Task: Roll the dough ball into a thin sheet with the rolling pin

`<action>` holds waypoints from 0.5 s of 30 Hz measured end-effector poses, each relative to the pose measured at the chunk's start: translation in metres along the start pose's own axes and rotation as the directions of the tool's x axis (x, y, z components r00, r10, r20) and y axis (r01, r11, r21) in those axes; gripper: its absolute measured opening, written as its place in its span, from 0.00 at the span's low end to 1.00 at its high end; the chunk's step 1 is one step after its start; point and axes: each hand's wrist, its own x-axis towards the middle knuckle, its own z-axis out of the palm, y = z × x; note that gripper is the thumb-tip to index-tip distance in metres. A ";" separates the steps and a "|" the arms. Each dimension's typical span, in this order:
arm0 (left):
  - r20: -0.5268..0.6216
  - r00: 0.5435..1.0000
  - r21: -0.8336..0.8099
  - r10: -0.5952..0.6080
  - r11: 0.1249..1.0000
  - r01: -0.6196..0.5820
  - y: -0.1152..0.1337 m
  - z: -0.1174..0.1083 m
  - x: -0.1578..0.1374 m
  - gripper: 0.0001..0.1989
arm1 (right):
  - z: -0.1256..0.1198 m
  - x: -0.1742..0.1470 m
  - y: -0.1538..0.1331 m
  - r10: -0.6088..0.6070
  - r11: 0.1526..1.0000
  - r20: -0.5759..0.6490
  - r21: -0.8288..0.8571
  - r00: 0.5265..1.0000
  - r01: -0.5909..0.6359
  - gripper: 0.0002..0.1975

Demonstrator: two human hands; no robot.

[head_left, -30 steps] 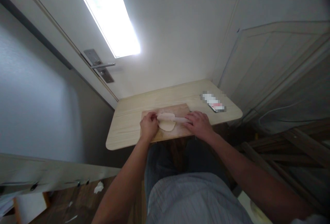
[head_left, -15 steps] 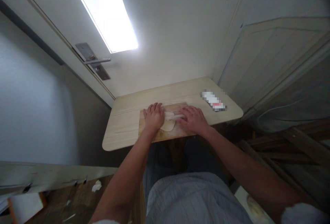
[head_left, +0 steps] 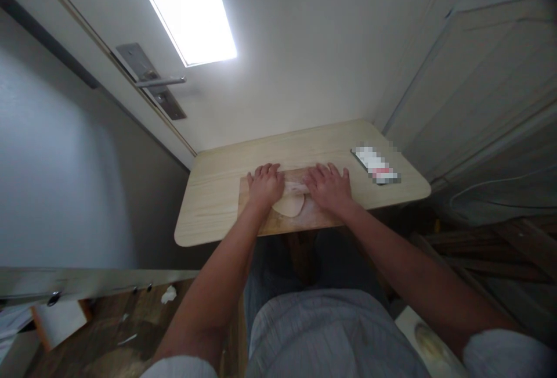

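A thin, pale rolling pin [head_left: 296,187] lies across a flat, roundish sheet of dough [head_left: 289,205]. My left hand [head_left: 266,185] presses palm-down over the pin's left end, its fingers stretched forward. Over the right end lies my right hand [head_left: 328,187], also flat with fingers spread. Both palms hide the pin's ends. Under the dough is a wooden board [head_left: 278,226], dusted with what looks like flour on its right side.
The board sits at the near edge of a small light-wood table [head_left: 209,204]. A phone [head_left: 375,164] with a blurred-out screen rests on its right. Behind stands a door with a metal handle [head_left: 161,82]. Crumpled white paper [head_left: 169,294] lies on the floor at left.
Both hands have moved forward with the rolling pin, towards the board's far edge, and more of the dough shows on the near side. My fingers reach further out. The view has shifted slightly.
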 end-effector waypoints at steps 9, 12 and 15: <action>0.016 1.000 0.007 -0.005 1.000 0.004 -0.002 0.000 0.016 0.20 | 0.009 0.018 0.002 0.040 0.999 -0.010 0.004 0.999 -0.040 0.27; 0.031 0.999 0.054 0.010 0.998 -0.012 -0.001 -0.004 0.019 0.20 | 0.012 0.023 0.002 0.046 0.999 -0.016 0.001 0.999 -0.046 0.27; 0.053 0.998 0.094 0.023 0.995 -0.028 0.000 -0.007 0.022 0.19 | 0.012 0.028 0.002 0.040 0.999 -0.026 0.001 0.999 -0.040 0.27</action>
